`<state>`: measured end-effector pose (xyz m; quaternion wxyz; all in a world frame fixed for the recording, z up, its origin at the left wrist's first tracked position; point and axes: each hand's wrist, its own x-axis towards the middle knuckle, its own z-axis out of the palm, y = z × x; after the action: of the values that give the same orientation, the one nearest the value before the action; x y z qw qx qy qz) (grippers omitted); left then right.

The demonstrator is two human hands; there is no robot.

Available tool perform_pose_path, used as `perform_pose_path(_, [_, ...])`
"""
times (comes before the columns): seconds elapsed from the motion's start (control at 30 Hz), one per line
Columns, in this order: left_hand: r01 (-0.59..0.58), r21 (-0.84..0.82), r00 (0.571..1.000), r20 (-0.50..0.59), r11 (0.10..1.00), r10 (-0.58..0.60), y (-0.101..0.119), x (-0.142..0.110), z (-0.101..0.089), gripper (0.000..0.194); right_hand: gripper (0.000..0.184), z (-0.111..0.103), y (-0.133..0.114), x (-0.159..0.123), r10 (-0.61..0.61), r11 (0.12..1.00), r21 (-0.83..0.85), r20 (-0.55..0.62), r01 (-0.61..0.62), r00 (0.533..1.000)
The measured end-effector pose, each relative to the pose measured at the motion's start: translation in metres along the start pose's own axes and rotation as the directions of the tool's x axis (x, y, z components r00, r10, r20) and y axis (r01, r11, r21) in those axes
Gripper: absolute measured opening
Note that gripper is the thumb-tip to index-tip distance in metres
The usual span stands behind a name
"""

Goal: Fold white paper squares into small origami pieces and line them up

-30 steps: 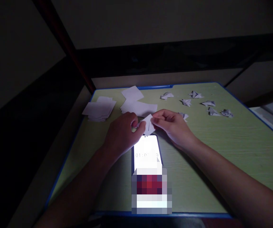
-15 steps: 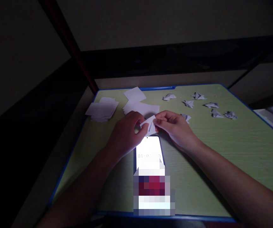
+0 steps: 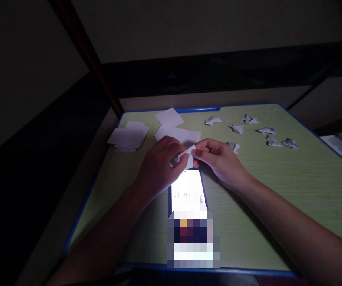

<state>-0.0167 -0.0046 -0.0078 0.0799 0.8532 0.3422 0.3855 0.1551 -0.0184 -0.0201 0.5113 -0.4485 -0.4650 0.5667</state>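
Observation:
A small folded piece of white paper (image 3: 190, 157) is held between my two hands, above the top end of a lit phone (image 3: 187, 186). My left hand (image 3: 163, 163) pinches its left side with thumb and fingers. On its right side, my right hand (image 3: 217, 159) grips the edge between thumb and curled fingers. Part of the paper is hidden behind my fingers. The phone lies flat on the table with digits on its bright screen, and its lower part is blurred out by blocks.
A stack of white paper sheets (image 3: 129, 137) lies at the far left of the greenish table (image 3: 278, 198). More loose sheets (image 3: 171, 118) lie behind my hands. Several folded paper figures (image 3: 266, 130) are scattered at the back right. A blue rim (image 3: 313, 133) edges the table.
My left thumb and fingers have shifted slightly right over the paper, covering more of it. The paper's visible shape has become narrower. The digits on the phone have changed.

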Motion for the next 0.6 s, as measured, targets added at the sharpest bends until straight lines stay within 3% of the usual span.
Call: perform_pose_path(0.6, [-0.060, 0.216, 0.997, -0.035, 0.975, 0.069, 0.0043, -0.0015, 0.0041, 0.010, 0.021, 0.0063, -0.0049, -0.0049, -0.050, 0.997, -0.050, 0.060, 0.053, 0.997])
